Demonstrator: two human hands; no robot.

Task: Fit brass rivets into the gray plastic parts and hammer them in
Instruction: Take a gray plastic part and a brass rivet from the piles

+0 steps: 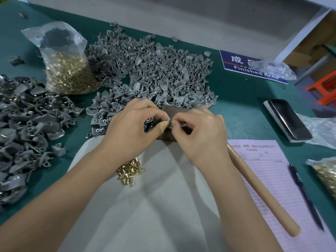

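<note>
My left hand (135, 124) and my right hand (198, 132) meet over a dark metal block (174, 110) at the table's middle. Together they pinch one small gray plastic part (170, 122) between thumbs and fingertips; a bandage wraps my left thumb. Whether a rivet sits in the part is hidden by my fingers. Loose brass rivets (130, 170) lie in a small heap on the white cloth (154, 206) under my left wrist. A big pile of gray plastic parts (151, 70) spreads behind the block. The hammer's wooden handle (261, 190) lies to the right of my right forearm.
A plastic bag of brass rivets (67, 73) stands at the back left. Darker gray parts (27, 124) are heaped at the left. A pink form (272, 179), a pen (305, 195), a phone (289, 119), a second rivet bag (327, 173) and a blue "Finished Area" sign (243, 68) lie right.
</note>
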